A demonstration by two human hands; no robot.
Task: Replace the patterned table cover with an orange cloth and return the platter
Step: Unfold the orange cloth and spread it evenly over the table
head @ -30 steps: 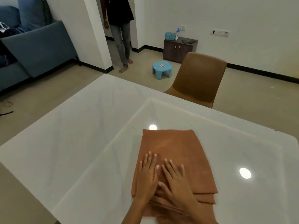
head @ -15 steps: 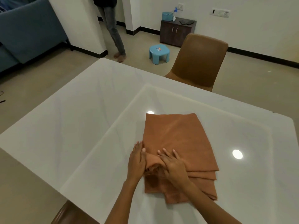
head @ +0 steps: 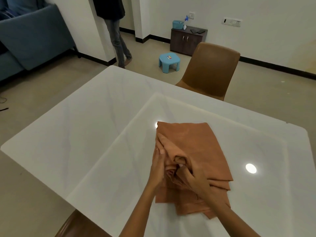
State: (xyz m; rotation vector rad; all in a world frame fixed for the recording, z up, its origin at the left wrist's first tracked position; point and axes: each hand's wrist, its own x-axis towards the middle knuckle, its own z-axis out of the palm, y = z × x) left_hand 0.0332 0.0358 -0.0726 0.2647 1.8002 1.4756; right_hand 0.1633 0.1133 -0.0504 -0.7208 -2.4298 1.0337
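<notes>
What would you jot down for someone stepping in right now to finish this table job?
Left hand: pinching a fold at the left edge of the folded orange cloth.
Right hand: fingers curled into the gathered folds, grip on the top layers.
The cloth lies still mostly folded on the white table.
Done: patterned cover is off; none in view.
Left: open the cloth, spread it over the table, return the platter, which is out of view.

- The folded orange cloth point(head: 191, 151) lies on the white table point(head: 85, 130).
- The left hand point(head: 158, 165) and right hand point(head: 193, 178) gather its bunched near layers, apparently gripping folds.
- A brown chair point(head: 210, 69) stands beyond.
</notes>
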